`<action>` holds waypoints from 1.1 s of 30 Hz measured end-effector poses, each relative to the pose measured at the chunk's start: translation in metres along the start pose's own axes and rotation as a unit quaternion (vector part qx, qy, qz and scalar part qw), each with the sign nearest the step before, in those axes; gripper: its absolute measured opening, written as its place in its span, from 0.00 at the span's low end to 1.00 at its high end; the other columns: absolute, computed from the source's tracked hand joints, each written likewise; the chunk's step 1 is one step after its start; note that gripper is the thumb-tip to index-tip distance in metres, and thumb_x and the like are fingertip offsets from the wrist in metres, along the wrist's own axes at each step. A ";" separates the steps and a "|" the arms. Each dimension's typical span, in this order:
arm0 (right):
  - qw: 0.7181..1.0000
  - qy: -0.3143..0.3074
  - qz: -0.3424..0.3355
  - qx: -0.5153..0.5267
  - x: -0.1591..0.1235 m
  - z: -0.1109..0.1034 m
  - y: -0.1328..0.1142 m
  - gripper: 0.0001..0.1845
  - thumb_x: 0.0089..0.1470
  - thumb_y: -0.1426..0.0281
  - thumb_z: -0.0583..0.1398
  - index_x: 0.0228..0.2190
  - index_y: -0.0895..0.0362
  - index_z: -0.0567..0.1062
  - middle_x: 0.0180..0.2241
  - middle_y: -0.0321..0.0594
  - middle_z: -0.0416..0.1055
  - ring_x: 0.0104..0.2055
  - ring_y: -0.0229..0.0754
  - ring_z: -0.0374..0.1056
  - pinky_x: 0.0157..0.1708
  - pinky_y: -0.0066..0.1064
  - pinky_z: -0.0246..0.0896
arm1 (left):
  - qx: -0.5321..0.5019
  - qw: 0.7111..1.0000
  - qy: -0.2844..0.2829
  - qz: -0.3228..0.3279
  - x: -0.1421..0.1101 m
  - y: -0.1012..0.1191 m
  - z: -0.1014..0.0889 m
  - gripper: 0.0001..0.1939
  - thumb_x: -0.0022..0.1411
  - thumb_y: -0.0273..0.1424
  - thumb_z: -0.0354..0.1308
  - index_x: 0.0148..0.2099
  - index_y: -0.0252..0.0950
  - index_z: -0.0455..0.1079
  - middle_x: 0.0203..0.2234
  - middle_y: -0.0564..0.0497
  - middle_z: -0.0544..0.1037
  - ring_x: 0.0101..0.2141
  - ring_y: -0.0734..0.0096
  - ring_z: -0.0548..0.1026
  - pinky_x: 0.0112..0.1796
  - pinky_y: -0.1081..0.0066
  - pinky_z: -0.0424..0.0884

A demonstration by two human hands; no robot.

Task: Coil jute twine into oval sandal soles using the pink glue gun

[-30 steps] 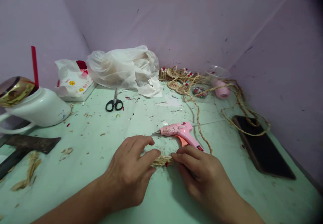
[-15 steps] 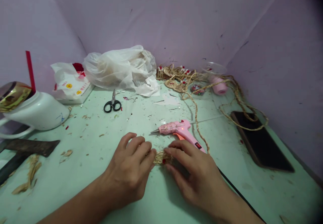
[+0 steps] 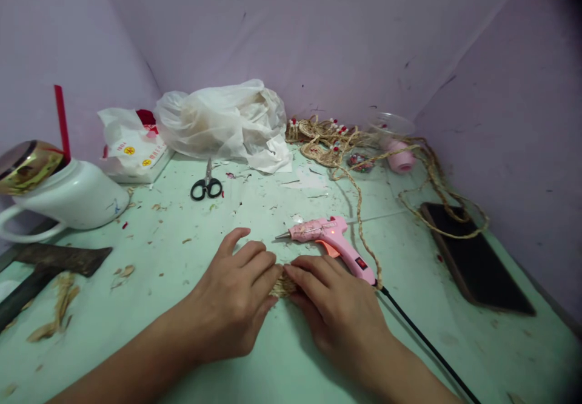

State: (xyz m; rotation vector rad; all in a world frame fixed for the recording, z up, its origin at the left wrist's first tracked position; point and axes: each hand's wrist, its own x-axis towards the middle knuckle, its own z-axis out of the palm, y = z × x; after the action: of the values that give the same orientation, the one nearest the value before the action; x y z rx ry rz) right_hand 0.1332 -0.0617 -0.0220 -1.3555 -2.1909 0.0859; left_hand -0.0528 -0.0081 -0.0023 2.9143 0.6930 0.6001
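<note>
Between my two hands is a small piece of braided straw rope, mostly covered by my fingers. My left hand grips its left end, with the index finger raised and bent. On the other end, the fingers and thumb of my right hand are closed. Just beyond my hands a pink hot glue gun lies on its side, nozzle to the left, its small light glowing orange. A length of twisted straw rope runs down past the glue gun's handle towards my right hand.
Scissors, a white plastic bag and a paper box are at the back left. A white mug lies left, above a hammer-like tool. Straw pieces lie at the back, a phone right. A black cord trails rightwards.
My right hand has shifted left, closer to my left hand, and covers more of the straw piece; its red bead no longer shows. The view has shifted slightly.
</note>
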 end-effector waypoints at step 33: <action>0.999 -0.027 0.017 0.010 0.002 -0.001 -0.003 0.15 0.48 0.79 0.54 0.38 0.57 0.75 0.35 0.40 0.74 0.35 0.47 0.64 0.27 0.36 0.60 | -0.108 0.972 -0.145 -0.152 0.023 -0.004 -0.002 0.07 0.47 0.28 0.55 0.32 0.37 0.67 0.29 0.49 0.70 0.34 0.62 0.66 0.44 0.57 0.60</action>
State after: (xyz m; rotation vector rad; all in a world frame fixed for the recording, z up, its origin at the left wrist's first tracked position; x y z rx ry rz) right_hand 0.1307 -0.0618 -0.0198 -1.3943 -2.2058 0.1564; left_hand -0.0363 0.0057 0.0067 2.5478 0.9410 0.1964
